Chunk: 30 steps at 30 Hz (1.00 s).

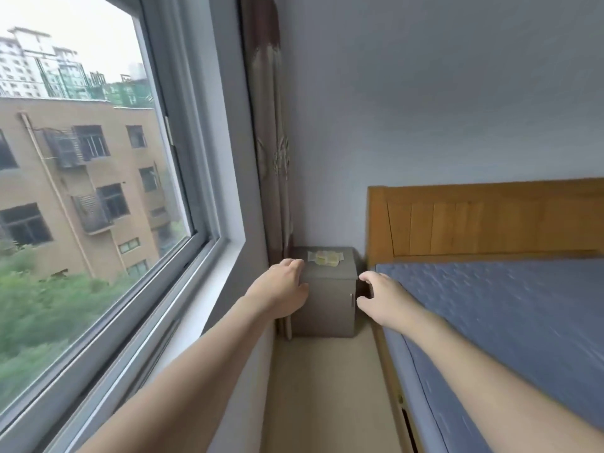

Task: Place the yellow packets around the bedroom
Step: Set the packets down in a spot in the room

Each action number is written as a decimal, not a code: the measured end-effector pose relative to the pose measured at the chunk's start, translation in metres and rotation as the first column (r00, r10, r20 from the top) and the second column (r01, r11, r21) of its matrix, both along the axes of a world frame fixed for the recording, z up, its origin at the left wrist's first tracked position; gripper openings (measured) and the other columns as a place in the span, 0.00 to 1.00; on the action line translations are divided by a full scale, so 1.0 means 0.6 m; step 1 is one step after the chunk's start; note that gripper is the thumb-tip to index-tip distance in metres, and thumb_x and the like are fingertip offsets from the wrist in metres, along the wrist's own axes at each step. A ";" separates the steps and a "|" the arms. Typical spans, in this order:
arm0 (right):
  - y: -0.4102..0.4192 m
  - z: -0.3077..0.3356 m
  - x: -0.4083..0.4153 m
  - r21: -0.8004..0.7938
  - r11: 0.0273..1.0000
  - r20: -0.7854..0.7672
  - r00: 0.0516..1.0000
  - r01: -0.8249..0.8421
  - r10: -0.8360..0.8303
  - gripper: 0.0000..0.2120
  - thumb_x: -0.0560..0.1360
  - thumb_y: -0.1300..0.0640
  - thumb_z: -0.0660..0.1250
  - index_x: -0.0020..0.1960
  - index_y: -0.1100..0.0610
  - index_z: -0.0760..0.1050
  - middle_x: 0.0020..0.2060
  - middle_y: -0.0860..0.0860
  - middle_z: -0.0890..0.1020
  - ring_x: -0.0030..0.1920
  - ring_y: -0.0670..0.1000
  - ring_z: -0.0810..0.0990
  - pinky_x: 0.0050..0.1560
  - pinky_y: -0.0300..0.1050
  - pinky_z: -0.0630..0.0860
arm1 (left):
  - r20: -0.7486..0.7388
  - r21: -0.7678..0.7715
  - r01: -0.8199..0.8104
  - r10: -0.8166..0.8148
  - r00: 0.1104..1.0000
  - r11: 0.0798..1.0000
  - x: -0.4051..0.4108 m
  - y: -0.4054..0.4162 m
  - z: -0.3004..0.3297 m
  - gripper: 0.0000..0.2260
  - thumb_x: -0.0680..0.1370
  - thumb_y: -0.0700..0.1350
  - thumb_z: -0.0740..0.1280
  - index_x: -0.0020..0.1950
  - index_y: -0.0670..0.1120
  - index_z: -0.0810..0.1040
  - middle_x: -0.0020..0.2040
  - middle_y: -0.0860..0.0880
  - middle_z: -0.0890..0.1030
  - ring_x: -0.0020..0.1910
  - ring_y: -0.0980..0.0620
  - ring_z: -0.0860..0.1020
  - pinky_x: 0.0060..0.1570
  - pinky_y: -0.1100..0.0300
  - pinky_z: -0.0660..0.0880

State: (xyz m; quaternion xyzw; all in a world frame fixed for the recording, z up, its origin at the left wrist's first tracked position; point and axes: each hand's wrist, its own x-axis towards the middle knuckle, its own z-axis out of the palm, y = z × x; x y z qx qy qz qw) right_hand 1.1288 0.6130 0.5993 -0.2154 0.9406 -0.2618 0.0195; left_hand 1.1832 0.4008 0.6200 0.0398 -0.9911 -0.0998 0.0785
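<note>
The yellow packets (pixel 326 257) lie in a small heap on top of the grey bedside cabinet (pixel 323 295), which stands in the corner between the curtain (pixel 269 142) and the wooden headboard (pixel 490 220). The heap is wider than it is deep, its long axis running across the cabinet top, from the window side toward the bed side. It sits toward the back of the top, near the wall. The picture is too soft there to count the packets; I make out several pale yellow lumps on lighter wrappers, no more than that.

Two bare arms reach forward down the narrow strip of floor (pixel 327 387) between the window (pixel 98 191) and the bed (pixel 506 322). The left hand (pixel 282 291) is in front of the cabinet's left front edge, fingers loosely curved and grasping nothing. The right hand (pixel 384 297) hovers just beside the cabinet's right side, near its one door handle (pixel 351 299), thumb and fingers spread apart, holding nothing. Neither hand touches the packets.
</note>
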 end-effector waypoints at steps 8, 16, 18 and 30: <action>-0.068 0.016 -0.289 -0.035 0.999 0.033 0.999 0.036 -0.035 0.24 0.78 0.54 0.60 0.73 0.54 0.64 0.72 0.51 0.68 0.70 0.52 0.69 0.65 0.48 0.70 | -0.035 0.034 -0.039 0.040 0.999 0.999 -0.302 -0.098 0.032 0.18 0.77 0.49 0.59 0.66 0.48 0.70 0.63 0.47 0.74 0.61 0.44 0.75 0.51 0.56 0.70; -0.166 -0.037 -0.558 -0.005 0.998 0.081 0.995 0.055 -0.055 0.25 0.78 0.54 0.60 0.74 0.54 0.63 0.72 0.51 0.68 0.68 0.52 0.70 0.62 0.46 0.71 | 0.037 0.099 -0.061 0.058 0.998 0.993 -0.578 -0.209 -0.034 0.17 0.79 0.48 0.59 0.64 0.40 0.69 0.60 0.42 0.75 0.59 0.42 0.73 0.47 0.56 0.66; -0.197 -0.048 -0.634 0.011 0.998 0.087 0.994 0.060 -0.060 0.25 0.78 0.54 0.60 0.74 0.53 0.63 0.72 0.51 0.68 0.68 0.53 0.70 0.62 0.47 0.71 | 0.030 0.110 -0.057 0.054 0.998 0.992 -0.659 -0.244 -0.049 0.14 0.78 0.48 0.59 0.60 0.42 0.70 0.58 0.43 0.76 0.56 0.43 0.73 0.46 0.56 0.66; -0.326 -0.043 -1.107 0.011 0.989 0.085 0.985 0.148 -0.148 0.27 0.79 0.52 0.61 0.76 0.55 0.60 0.74 0.51 0.66 0.70 0.52 0.69 0.64 0.45 0.68 | 0.136 0.358 -0.148 0.105 0.985 0.922 -1.180 -0.378 -0.066 0.22 0.78 0.48 0.61 0.72 0.44 0.70 0.68 0.43 0.75 0.66 0.43 0.74 0.60 0.58 0.70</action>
